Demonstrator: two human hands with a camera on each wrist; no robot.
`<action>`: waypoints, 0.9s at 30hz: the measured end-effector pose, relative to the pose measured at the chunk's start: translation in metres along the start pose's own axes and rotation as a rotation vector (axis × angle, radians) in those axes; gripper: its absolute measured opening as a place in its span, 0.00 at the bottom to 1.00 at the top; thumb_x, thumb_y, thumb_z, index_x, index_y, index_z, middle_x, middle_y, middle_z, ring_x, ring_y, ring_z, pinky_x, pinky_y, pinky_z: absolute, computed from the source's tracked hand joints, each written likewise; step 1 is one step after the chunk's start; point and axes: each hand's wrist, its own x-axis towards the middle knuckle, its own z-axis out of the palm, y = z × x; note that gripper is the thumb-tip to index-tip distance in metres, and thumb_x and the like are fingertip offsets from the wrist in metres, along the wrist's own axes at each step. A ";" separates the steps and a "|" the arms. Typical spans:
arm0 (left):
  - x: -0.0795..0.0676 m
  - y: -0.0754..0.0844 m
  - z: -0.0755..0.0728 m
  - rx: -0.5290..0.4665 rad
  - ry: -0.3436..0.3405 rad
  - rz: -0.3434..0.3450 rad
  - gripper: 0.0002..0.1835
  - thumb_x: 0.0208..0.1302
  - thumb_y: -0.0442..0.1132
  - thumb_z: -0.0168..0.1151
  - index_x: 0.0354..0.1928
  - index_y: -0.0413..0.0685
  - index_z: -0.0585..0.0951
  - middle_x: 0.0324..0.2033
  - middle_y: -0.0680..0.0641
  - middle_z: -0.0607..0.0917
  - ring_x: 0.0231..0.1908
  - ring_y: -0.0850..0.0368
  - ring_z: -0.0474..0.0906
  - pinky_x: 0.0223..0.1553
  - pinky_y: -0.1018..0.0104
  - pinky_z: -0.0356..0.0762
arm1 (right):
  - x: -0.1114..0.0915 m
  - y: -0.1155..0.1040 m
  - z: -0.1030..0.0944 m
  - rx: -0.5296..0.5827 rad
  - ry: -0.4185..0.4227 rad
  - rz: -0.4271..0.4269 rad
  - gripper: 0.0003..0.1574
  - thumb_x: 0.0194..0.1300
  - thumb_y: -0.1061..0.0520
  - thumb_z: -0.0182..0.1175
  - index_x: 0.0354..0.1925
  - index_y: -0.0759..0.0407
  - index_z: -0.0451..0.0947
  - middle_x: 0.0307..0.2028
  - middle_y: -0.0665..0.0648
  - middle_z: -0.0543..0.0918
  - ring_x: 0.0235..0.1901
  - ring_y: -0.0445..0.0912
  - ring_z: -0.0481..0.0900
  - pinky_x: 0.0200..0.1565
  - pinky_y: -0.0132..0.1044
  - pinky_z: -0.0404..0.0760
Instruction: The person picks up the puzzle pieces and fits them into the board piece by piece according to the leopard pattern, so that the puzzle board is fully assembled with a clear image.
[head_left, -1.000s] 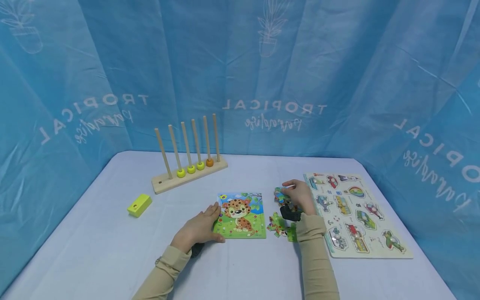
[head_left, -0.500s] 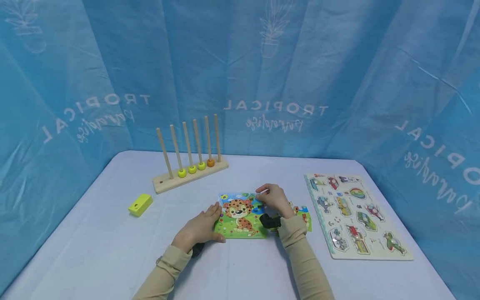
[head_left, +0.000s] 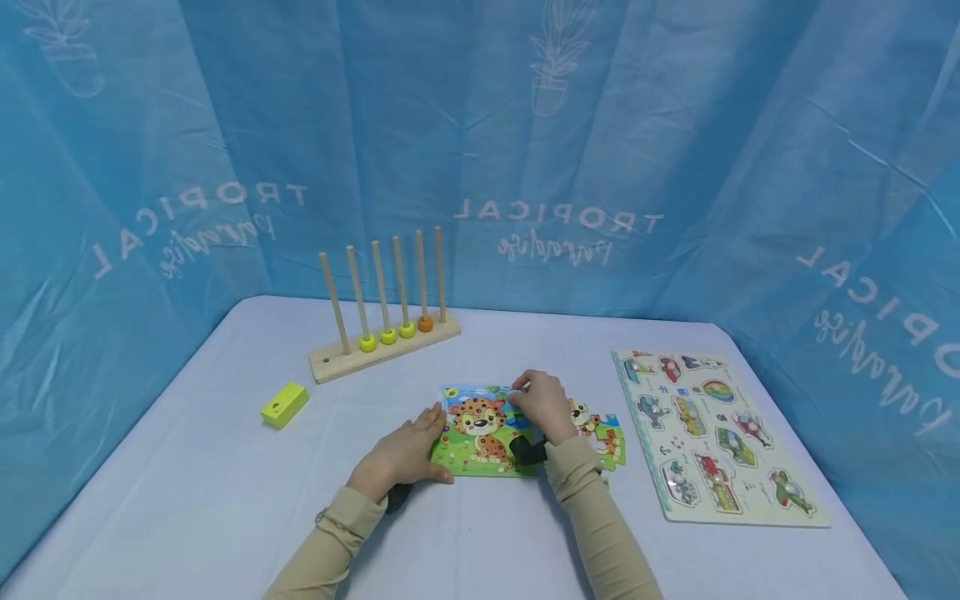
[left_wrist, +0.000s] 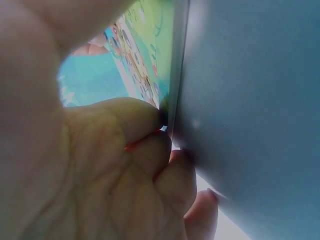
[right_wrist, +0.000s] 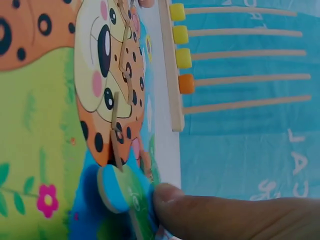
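With right fingers [right_wrist: 225, 214] pinching a puzzle piece [right_wrist: 131, 196], crossed from loose pieces [head_left: 611, 442] to board [head_left: 459, 450], apparently now placing.

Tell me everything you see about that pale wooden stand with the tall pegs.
The pale wooden peg stand has a flat, narrow base holding six slim round pegs upright. From the head view's left, pegs two to four each carry one yellow round bead, the fifth an orange round bead; all sit low. It stands slantwise on the white-covered table, right end farther back. No hand touches it.
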 end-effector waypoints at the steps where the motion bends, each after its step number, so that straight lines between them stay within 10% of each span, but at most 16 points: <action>1: 0.000 0.000 0.000 0.000 -0.001 -0.001 0.55 0.50 0.54 0.73 0.73 0.36 0.56 0.75 0.39 0.53 0.75 0.42 0.50 0.73 0.45 0.57 | -0.001 -0.001 0.000 -0.012 0.008 0.003 0.09 0.61 0.58 0.66 0.40 0.61 0.82 0.29 0.60 0.82 0.21 0.47 0.74 0.22 0.36 0.72; 27: -0.001 0.002 -0.001 0.008 0.006 -0.001 0.54 0.50 0.54 0.73 0.73 0.36 0.57 0.75 0.39 0.54 0.75 0.42 0.51 0.73 0.45 0.57 | 0.002 0.002 0.012 -0.056 0.037 0.048 0.13 0.64 0.52 0.65 0.42 0.59 0.78 0.19 0.54 0.76 0.15 0.43 0.65 0.16 0.33 0.62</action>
